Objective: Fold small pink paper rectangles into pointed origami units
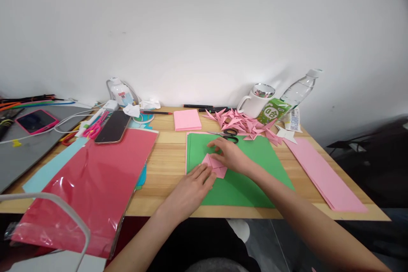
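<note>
A small folded piece of pink paper [219, 171] lies on the green sheets, with crease lines and flaps showing. My left hand [193, 187] rests flat at its lower left, fingers stretched out, the fingertips on the paper's edge. From the upper right, my right hand [232, 155] bends over the same paper, its thumb and fingertips closed at a top flap; the exact grip is partly hidden. Beneath both is the stack of green paper [245, 189]. Just beyond my right hand, black-handled scissors [230, 136] lie across the stack's far edge.
Pink folded pieces [244, 124] are heaped behind the scissors, near a white mug [257, 100], green carton [273, 110] and bottle [299, 89]. Pink squares [187, 119] sit behind. Pink strips [325, 174] lie right; a red paper pack [89, 187] and phone [113, 127] left.
</note>
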Tool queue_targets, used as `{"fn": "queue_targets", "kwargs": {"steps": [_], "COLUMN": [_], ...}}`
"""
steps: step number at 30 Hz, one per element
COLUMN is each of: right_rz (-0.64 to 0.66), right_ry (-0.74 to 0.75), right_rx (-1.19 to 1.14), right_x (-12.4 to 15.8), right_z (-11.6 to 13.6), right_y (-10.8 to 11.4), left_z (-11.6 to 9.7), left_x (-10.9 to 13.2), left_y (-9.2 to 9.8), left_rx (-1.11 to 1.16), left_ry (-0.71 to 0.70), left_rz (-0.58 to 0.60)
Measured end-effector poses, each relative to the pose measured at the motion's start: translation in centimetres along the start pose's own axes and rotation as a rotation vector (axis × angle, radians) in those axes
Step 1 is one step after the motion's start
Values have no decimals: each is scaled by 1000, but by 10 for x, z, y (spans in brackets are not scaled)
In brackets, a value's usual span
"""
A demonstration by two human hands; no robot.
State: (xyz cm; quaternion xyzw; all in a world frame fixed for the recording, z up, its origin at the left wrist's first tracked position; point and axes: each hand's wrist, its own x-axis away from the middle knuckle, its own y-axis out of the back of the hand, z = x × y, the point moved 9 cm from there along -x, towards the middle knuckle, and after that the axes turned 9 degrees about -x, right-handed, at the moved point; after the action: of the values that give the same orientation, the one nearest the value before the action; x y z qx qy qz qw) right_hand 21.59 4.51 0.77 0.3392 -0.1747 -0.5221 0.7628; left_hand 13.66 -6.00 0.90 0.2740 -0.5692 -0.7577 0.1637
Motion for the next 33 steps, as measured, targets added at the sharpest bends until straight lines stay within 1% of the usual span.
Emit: {"fn": "queue_targets", "kwargs": {"steps": [4, 8, 10, 12, 15, 17, 21, 25, 27, 29, 33], "right_rz": [106, 138, 133, 119, 99, 111, 123, 54, 44, 61, 66], "right_ry": [-117, -130, -126, -122, -125, -140, -177, -184, -201, -218, -219], "right_rx": [85, 85, 86, 79, 34, 12, 101, 172, 140, 89, 3], "right_x": [3, 10, 12, 13, 13, 12, 12, 14, 15, 15, 12], "right_z": [-1, 3, 6, 8, 7, 4, -4, -5, -6, -9, -16], "right_y": [-9, -7, -6, -6, -8, -11, -10, 2, 5, 4, 3], "left_z": [3, 4, 1, -1, -3, -2, 3, 11, 12, 13, 18], "left_x": [6, 3, 1, 1, 4, 7, 5, -5, -8, -11, -12], "left_y": [7, 8, 6, 4, 0, -3, -4, -3, 0, 1, 2], "left_rx": [-15, -59, -67, -71, -69, -48, 13, 59, 51, 33, 44], "left_ry": [-15, -7, -17, -19, -10, -2, -5, 0, -16, -24, -9], "left_rz": [-22, 22, 57, 61, 24, 0, -27, -12, -18, -22, -53]}}
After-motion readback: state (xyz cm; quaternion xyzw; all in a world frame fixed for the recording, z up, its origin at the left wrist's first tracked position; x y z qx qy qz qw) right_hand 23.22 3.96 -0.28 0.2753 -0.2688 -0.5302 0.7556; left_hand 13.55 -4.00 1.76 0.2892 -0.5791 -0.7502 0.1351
